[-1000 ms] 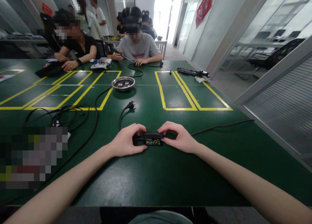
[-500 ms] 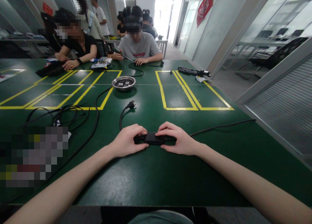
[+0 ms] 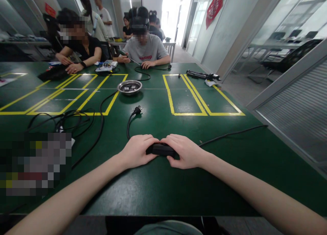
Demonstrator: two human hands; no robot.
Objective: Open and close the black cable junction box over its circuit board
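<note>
Between my two hands is a small black rectangular box [image 3: 163, 150] on a power cord, its kind not clear. My left hand [image 3: 140, 150] grips its left end, thumb at the near side and fingers over the far side. On its right end my right hand [image 3: 182, 150] is closed in the same way, and the fingertips of both hands nearly meet behind it. A black mains plug [image 3: 137, 110] lies beyond my left hand, its short cord running back under that hand. From my right hand a black cable [image 3: 232, 132] stretches off to the right.
A metal bowl [image 3: 129, 87] with small metal parts stands farther off on the green table [image 3: 153, 190]. Tangled black cables [image 3: 74, 121] lie at left beside a blurred-out item. A black tool-like object [image 3: 203, 75] rests at far right. Two people sit opposite, one holding a screwdriver [image 3: 127, 57].
Both hands have come slightly nearer to me with the black box, which now shows its near side face more. My fingers have closed in farther around its back.
</note>
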